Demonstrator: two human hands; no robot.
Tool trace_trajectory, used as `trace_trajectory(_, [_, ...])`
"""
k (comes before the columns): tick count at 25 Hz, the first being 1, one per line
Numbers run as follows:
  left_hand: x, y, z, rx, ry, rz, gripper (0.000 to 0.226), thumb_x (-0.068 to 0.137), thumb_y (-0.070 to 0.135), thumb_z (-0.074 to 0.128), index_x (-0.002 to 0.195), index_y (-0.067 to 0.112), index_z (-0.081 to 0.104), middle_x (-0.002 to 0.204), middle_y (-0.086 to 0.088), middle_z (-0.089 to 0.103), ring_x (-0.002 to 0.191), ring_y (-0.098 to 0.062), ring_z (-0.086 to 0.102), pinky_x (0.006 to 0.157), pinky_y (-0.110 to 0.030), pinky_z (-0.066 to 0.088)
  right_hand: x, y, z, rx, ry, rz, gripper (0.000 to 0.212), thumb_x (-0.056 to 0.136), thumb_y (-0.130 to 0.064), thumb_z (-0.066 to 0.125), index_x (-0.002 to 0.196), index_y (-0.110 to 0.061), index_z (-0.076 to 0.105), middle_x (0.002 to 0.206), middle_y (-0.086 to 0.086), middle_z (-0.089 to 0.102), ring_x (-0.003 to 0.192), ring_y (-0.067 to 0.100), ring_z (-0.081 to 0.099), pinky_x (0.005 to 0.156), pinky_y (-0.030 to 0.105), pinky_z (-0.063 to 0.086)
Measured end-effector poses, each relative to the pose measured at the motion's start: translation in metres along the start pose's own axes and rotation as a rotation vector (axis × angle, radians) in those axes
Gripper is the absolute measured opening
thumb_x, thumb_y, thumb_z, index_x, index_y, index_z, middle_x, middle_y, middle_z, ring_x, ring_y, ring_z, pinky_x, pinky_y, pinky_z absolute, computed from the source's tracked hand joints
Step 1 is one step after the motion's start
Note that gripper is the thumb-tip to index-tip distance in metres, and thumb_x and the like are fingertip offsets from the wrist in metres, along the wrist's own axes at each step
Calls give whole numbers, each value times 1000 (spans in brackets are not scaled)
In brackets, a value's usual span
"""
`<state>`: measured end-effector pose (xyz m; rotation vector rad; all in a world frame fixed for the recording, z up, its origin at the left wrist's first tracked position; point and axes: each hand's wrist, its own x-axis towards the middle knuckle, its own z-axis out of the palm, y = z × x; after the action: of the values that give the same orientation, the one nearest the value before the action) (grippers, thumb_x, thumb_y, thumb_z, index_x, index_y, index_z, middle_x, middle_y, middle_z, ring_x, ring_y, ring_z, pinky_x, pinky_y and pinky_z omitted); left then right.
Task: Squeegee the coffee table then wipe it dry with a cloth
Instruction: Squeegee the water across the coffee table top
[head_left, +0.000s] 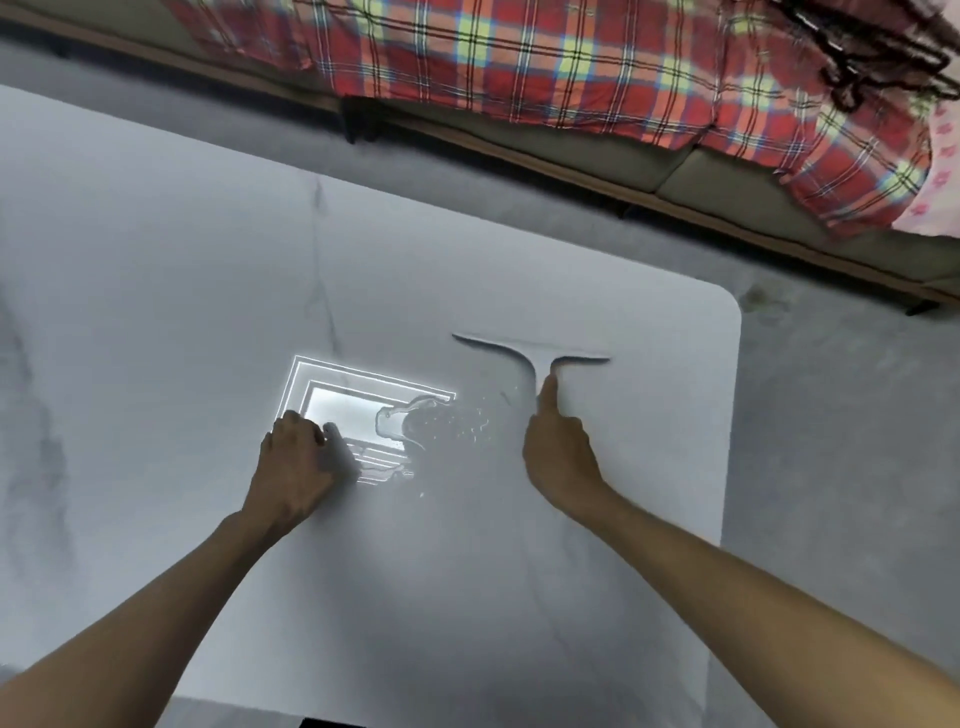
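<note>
squeegee (537, 359) is gripped by the right hand (558, 452) near the table's (493, 597) right edge; it should be pressed flat, drawn through the puddle (415, 423). left hand's (293, 462) hold cannot be told.

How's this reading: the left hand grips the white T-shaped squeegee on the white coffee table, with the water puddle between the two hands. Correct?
Wrong hand: the head view shows the right hand gripping the white T-shaped squeegee on the white coffee table, with the water puddle between the two hands; the left hand rests on the tabletop.
</note>
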<state>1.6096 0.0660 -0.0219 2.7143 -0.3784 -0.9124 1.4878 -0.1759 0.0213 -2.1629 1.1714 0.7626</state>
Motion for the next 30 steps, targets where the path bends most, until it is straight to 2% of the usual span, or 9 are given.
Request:
trace_trajectory(6, [-31, -56, 36, 98, -42, -16, 29, 71, -1, 57, 100, -5, 55, 103, -24, 47, 94, -40, 48, 82, -43, 40, -55, 3, 15, -162, -190, -148, 72, 98, -13, 36, 153, -30, -7, 101, 12, 59, 85, 26, 57, 71, 31, 44])
trace_trajectory(9, [-39, -63, 37, 81, -58, 30, 34, 69, -2, 60, 103, -8, 55, 106, -25, 48, 99, -42, 47, 85, -45, 41, -30, -9, -8, -75, -80, -185, 60, 100, -23, 33, 153, -30, 5, 109, 17, 59, 93, 34, 60, 76, 37, 50])
trace_trajectory(12, [-48, -76, 35, 43, -1, -11, 33, 70, -6, 56, 103, -7, 54, 104, -24, 49, 98, -41, 47, 89, -48, 41, 31, -60, -26, 102, 80, -111, 54, 98, -18, 30, 150, -26, 16, 113, 22, 57, 85, 37, 60, 58, 37, 48])
trace_trajectory(15, [-60, -95, 35, 22, 29, -47, 36, 68, -5, 55, 104, -4, 52, 107, -21, 45, 97, -38, 45, 90, -45, 40, 59, -109, -12, 127, 99, -109, 57, 95, -12, 27, 150, -22, 16, 117, 24, 55, 83, 36, 58, 49, 32, 40])
trace_trajectory(18, [-68, -112, 40, -7, -7, -38, 37, 70, -3, 55, 106, -1, 49, 111, -19, 43, 103, -38, 42, 92, -41, 38, 32, -116, 37, -7, 77, -276, 58, 97, -18, 30, 152, -25, 9, 117, 19, 57, 91, 38, 57, 63, 38, 45])
trace_trajectory(20, [-70, -123, 44, -35, -39, -26, 38, 68, -1, 55, 106, 2, 48, 116, -20, 41, 108, -39, 41, 91, -38, 36, 2, -102, 69, -139, 54, -396, 57, 100, -23, 31, 151, -29, 8, 116, 15, 60, 96, 40, 57, 75, 41, 47])
trace_trajectory(23, [-76, -130, 46, -57, -74, 9, 37, 68, 0, 56, 104, 4, 47, 115, -17, 40, 107, -36, 40, 84, -33, 31, -37, -62, 82, -320, 85, -468, 55, 101, -23, 30, 152, -35, 12, 100, 10, 67, 84, 35, 60, 70, 37, 44])
trace_trajectory(26, [-85, -128, 47, -77, -112, 40, 35, 68, 1, 57, 100, 9, 44, 110, -11, 37, 100, -31, 41, 78, -31, 26, -49, -10, 69, -405, 93, -428, 55, 102, -25, 26, 150, -48, 11, 104, 2, 68, 84, 28, 61, 73, 37, 48])
trace_trajectory(30, [-96, -122, 59, -99, -224, 40, 34, 66, 7, 57, 93, 15, 37, 114, -11, 35, 107, -31, 37, 82, -31, 27, -65, 62, 52, -430, 88, -324, 61, 99, -23, 27, 144, -58, 6, 112, -6, 67, 85, 24, 61, 74, 38, 50])
